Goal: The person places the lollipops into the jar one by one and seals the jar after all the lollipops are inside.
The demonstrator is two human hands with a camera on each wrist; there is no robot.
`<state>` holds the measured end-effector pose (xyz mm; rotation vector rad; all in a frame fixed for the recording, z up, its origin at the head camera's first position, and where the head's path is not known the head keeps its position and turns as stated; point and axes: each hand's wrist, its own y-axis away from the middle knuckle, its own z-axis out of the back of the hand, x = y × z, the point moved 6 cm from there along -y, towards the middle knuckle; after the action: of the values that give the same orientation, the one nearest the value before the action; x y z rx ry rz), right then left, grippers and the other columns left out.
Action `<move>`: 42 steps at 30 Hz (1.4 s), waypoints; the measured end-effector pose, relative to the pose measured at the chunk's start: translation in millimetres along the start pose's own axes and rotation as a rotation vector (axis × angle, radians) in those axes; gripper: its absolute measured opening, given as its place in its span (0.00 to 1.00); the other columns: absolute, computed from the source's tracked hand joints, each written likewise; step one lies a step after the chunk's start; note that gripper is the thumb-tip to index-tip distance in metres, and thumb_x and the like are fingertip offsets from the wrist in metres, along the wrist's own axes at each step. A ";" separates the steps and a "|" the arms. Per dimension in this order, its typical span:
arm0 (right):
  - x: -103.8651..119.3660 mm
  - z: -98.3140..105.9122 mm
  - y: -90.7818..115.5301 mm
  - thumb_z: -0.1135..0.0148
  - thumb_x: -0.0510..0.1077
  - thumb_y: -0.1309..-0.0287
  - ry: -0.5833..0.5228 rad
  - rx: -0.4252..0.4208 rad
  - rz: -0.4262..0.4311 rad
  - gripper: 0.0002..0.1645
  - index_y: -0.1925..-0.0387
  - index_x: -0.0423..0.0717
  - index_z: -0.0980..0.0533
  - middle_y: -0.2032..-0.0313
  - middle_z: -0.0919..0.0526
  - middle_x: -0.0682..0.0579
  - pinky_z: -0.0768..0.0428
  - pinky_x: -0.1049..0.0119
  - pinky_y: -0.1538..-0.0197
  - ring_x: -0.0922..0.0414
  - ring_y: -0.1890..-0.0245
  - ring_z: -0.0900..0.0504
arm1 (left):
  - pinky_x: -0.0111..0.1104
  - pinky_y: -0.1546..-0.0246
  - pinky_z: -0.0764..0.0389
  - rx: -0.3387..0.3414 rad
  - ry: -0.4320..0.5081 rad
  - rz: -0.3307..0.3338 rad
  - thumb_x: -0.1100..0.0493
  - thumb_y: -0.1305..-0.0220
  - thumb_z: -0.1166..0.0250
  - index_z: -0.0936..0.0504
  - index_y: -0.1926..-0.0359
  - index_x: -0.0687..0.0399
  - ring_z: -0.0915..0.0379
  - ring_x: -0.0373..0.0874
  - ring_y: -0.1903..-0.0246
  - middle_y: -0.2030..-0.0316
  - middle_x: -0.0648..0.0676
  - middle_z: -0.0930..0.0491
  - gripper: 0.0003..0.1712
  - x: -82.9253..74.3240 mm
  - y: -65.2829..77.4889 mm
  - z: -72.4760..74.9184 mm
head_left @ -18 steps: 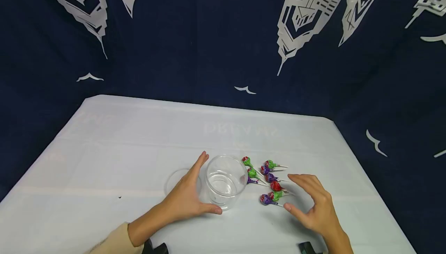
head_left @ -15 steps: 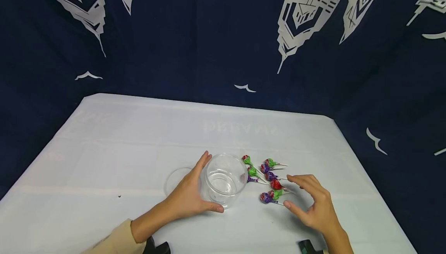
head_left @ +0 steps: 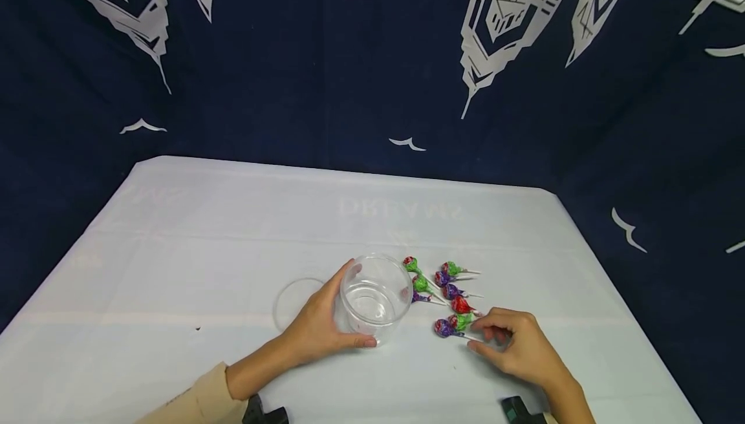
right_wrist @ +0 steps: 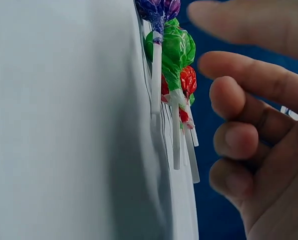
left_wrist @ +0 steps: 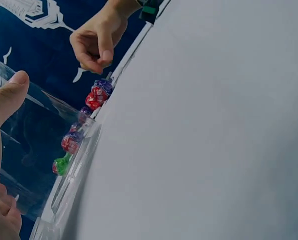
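A dark blue cloth (head_left: 279, 75) fills the background on all sides, printed with pale buildings, tips pointing down, and small bird shapes. In front of it spreads a broad white surface (head_left: 192, 269), its far corners rounded, with faint pale lettering toward the back. Over its near left part comes the left hand (head_left: 319, 328), below it a beige sleeve (head_left: 200, 395); its grip curls round the side of a clear jar, thumb on the near side, fingers behind. The right hand (head_left: 518, 343) sits near the right side; its grip is slightly spread, thumb and index finger apart with nothing between them, the other fingers curled in. The clear jar (head_left: 375, 301) stands at the near middle of the surface, long axis upright, wide mouth facing up. A clear round disc (head_left: 293, 298) lies flat left of it, partly hidden by the left hand. Just right of the jar lie the lollipops, flat, heads to the left, sticks to the right; the farthest green lollipop (head_left: 410, 264) slants, its stick pointing toward the near right. Nearest the right hand, a green lollipop (head_left: 461, 322) and a purple lollipop (head_left: 444, 328) have their sticks pointing toward its fingertips
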<state>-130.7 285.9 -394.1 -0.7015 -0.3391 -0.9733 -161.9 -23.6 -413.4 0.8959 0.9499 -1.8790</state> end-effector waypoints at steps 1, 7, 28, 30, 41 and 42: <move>-0.9 -1.6 0.3 0.18 0.33 0.67 -0.004 0.012 -0.001 0.19 0.71 0.53 0.16 0.79 0.28 0.66 0.35 0.78 0.80 0.68 0.82 0.35 | 0.53 0.36 0.34 -0.005 0.004 -0.004 0.45 0.64 0.15 0.46 0.23 0.45 0.35 0.50 0.35 0.31 0.52 0.34 0.69 0.5 0.7 0.0; -4.3 -7.7 1.8 0.19 0.33 0.63 -0.005 0.059 -0.037 0.15 0.73 0.51 0.15 0.82 0.33 0.69 0.37 0.79 0.83 0.73 0.83 0.39 | 0.52 0.36 0.34 -0.010 0.031 -0.016 0.45 0.63 0.16 0.44 0.24 0.42 0.34 0.47 0.36 0.32 0.50 0.33 0.66 2.6 2.1 -1.4; -10.6 -15.9 2.9 0.25 0.30 0.56 -0.063 0.126 -0.054 0.13 0.75 0.51 0.14 0.83 0.31 0.70 0.38 0.79 0.86 0.75 0.83 0.38 | 0.50 0.36 0.33 -0.002 0.001 -0.044 0.44 0.61 0.17 0.44 0.24 0.43 0.34 0.47 0.36 0.32 0.50 0.33 0.65 2.4 1.4 -1.0; -10.3 -15.6 2.7 0.25 0.30 0.56 -0.068 0.127 -0.058 0.12 0.75 0.51 0.14 0.83 0.31 0.70 0.38 0.78 0.86 0.75 0.83 0.38 | 0.51 0.36 0.33 -0.001 0.001 -0.047 0.44 0.61 0.17 0.44 0.25 0.43 0.34 0.47 0.36 0.32 0.50 0.33 0.65 2.5 1.1 -1.2; -12.7 -16.1 3.2 0.25 0.29 0.55 -0.150 0.118 -0.093 0.12 0.75 0.51 0.14 0.83 0.30 0.69 0.39 0.73 0.88 0.75 0.82 0.38 | 0.50 0.35 0.34 0.002 -0.009 -0.052 0.45 0.61 0.17 0.45 0.25 0.45 0.35 0.48 0.36 0.32 0.51 0.34 0.65 2.3 0.8 -0.6; -12.6 -16.2 3.2 0.25 0.29 0.55 -0.157 0.119 -0.097 0.12 0.75 0.50 0.14 0.83 0.30 0.69 0.39 0.72 0.88 0.75 0.82 0.38 | 0.50 0.35 0.34 0.004 -0.009 -0.049 0.45 0.61 0.17 0.45 0.24 0.45 0.35 0.48 0.36 0.32 0.51 0.34 0.65 2.3 0.9 -0.5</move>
<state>-135.5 284.1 -414.2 -0.6586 -0.5689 -0.9837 -161.9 -24.3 -415.8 0.8730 0.9715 -1.9256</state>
